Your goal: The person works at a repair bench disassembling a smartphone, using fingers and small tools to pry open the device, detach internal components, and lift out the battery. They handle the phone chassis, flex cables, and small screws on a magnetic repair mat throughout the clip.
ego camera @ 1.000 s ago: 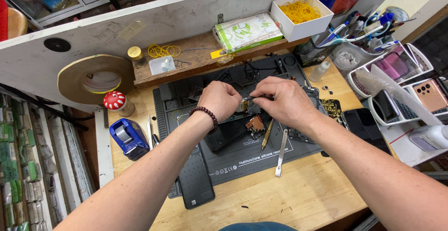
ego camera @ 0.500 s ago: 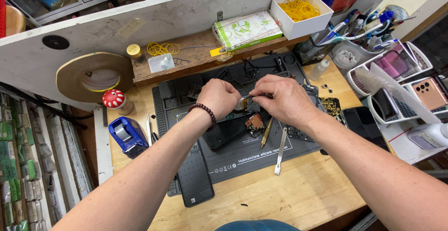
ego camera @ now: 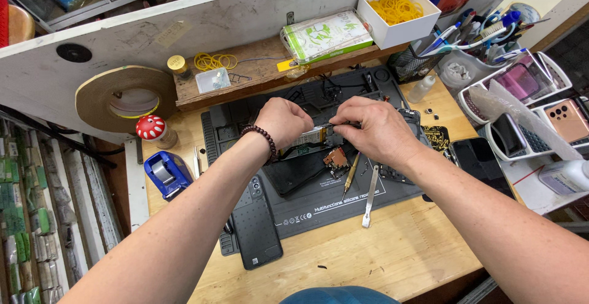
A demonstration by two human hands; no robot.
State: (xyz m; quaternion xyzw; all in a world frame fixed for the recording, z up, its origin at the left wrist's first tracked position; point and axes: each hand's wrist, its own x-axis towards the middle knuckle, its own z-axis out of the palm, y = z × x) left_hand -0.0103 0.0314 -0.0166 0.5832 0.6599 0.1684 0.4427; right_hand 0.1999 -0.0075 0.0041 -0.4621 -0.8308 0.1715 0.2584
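My left hand [ego camera: 283,120], with a dark bead bracelet on the wrist, grips the left end of an opened phone [ego camera: 311,137] above a dark grey silicone work mat [ego camera: 319,203]. My right hand [ego camera: 375,130] pinches thin tweezers [ego camera: 339,124] whose tip touches the phone's inside. A small brown circuit board [ego camera: 337,157] lies just below the phone. What my fingers cover of the phone is hidden.
On the mat lie a yellow-handled screwdriver [ego camera: 350,174], a metal pry tool [ego camera: 370,195] and a black phone back [ego camera: 256,223]. A blue tape dispenser [ego camera: 166,173], a large tape roll [ego camera: 126,98] and a red mushroom figure [ego camera: 151,128] stand left. Trays with phones [ego camera: 564,120] sit right.
Both hands stay on the phone with only slight shifts; the view has moved a little.
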